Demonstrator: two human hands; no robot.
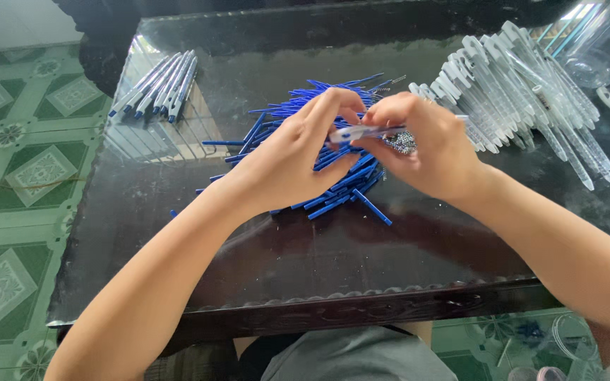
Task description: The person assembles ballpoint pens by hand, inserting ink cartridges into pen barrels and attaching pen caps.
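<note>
Over the dark glass-topped table, both hands meet above a loose heap of thin blue plastic ink refills. Left hand and right hand each have fingers pinched shut on one clear-and-blue pen barrel, held level between them. Small pile of metal springs just beneath. Clear white pen casings stacked far right; finished blue-tipped pens far left.

Finished pens lie on a glass-topped table above green floor tiles.

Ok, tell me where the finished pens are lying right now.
In the head view, the finished pens lie in a small row at the table's far left corner, left of the blue refill pile.
</note>
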